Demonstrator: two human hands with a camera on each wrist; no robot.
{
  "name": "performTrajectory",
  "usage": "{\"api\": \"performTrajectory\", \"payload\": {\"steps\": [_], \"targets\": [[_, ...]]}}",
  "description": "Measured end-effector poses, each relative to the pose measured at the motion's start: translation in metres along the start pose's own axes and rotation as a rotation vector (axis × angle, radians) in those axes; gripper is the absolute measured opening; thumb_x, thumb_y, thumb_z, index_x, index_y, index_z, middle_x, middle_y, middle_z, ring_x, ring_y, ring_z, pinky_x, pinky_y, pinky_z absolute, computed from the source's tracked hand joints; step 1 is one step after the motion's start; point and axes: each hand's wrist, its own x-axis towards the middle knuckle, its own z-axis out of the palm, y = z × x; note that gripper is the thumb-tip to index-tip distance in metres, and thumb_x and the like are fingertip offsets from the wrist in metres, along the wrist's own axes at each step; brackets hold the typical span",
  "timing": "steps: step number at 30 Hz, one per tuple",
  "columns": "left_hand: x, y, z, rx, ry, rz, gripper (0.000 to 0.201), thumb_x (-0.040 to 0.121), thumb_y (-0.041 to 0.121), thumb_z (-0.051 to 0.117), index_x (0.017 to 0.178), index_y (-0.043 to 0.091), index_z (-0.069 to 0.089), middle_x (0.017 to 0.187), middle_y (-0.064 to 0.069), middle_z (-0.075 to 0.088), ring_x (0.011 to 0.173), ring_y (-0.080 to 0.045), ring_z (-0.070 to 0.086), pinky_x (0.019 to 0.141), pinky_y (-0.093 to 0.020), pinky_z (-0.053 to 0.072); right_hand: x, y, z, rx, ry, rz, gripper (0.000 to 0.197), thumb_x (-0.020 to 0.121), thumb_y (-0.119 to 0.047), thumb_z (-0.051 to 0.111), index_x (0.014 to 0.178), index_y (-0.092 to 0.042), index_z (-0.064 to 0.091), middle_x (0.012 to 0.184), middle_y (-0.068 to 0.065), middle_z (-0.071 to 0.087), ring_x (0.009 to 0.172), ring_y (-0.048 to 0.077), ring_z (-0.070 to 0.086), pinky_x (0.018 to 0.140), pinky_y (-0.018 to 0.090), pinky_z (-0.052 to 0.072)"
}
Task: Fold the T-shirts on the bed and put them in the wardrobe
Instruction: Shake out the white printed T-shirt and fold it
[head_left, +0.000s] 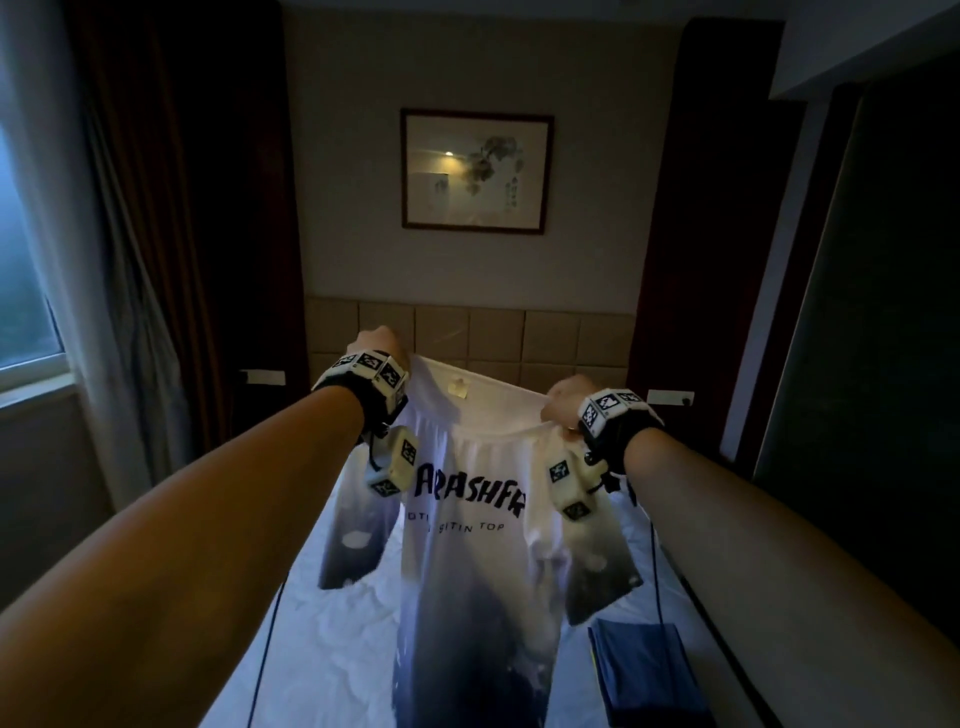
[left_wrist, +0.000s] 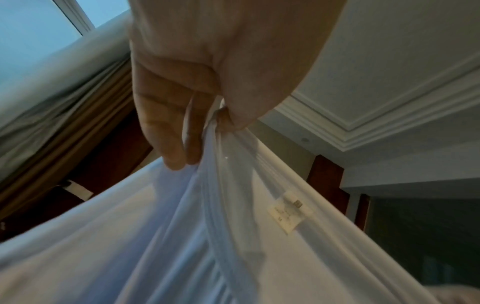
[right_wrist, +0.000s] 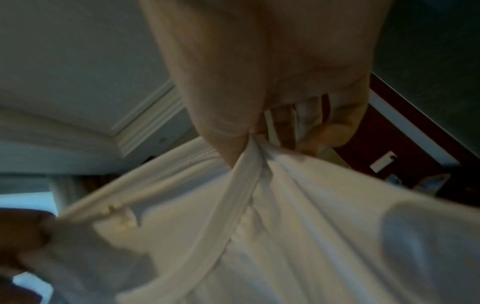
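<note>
A white T-shirt (head_left: 467, 551) with black lettering and a dark fade toward its hem hangs in the air over the bed (head_left: 332, 639). My left hand (head_left: 375, 343) pinches its left shoulder, and my right hand (head_left: 563, 402) pinches the right shoulder, so the collar stretches between them. In the left wrist view my left hand (left_wrist: 207, 123) clamps bunched white fabric (left_wrist: 182, 236) between thumb and fingers. My right hand (right_wrist: 259, 139) does the same to the shirt (right_wrist: 298, 226) in the right wrist view. A folded dark blue T-shirt (head_left: 644, 670) lies on the bed at the lower right.
The bed's padded headboard (head_left: 467, 332) stands against the far wall under a framed picture (head_left: 475, 171). Curtains (head_left: 130, 260) and a window (head_left: 21, 291) are on the left. A dark panel (head_left: 872, 364) fills the right side. Thin cables (head_left: 654, 571) hang from my wrists.
</note>
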Motion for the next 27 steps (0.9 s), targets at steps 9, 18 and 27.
{"api": "performTrajectory", "payload": {"steps": [9, 18, 27], "targets": [[0.007, -0.035, 0.006, -0.556, -0.102, -0.037, 0.042, 0.097, 0.03, 0.05, 0.113, -0.007, 0.062, 0.101, -0.022, 0.067, 0.082, -0.033, 0.059, 0.073, -0.037, 0.044, -0.001, -0.007, 0.0, 0.579, 0.102, -0.138, 0.008, 0.086, -0.006, 0.068, 0.082, -0.012, 0.071, 0.076, 0.007, 0.064, 0.071, 0.017, 0.063, 0.055, 0.019, 0.055], [0.008, -0.053, -0.004, -0.507, 0.044, 0.175, 0.04, 0.097, 0.042, 0.048, 0.09, 0.005, 0.061, 0.087, -0.017, 0.062, 0.09, -0.036, 0.062, 0.075, -0.036, 0.046, 0.002, -0.008, -0.011, 0.301, -0.078, -0.322, 0.018, 0.08, -0.024, 0.075, 0.097, -0.018, 0.072, 0.09, 0.003, 0.07, 0.085, 0.015, 0.065, 0.077, 0.029, 0.054], [0.006, -0.069, -0.005, -0.46, -0.177, 0.311, 0.045, 0.082, 0.052, 0.069, 0.061, 0.015, 0.055, 0.057, 0.002, 0.049, 0.055, -0.009, 0.047, 0.056, -0.022, 0.039, 0.014, 0.008, 0.0, 0.263, 0.165, -0.289, 0.036, 0.095, -0.033, 0.06, 0.071, -0.007, 0.054, 0.065, 0.011, 0.041, 0.061, 0.02, 0.042, 0.055, 0.029, 0.028]]}}
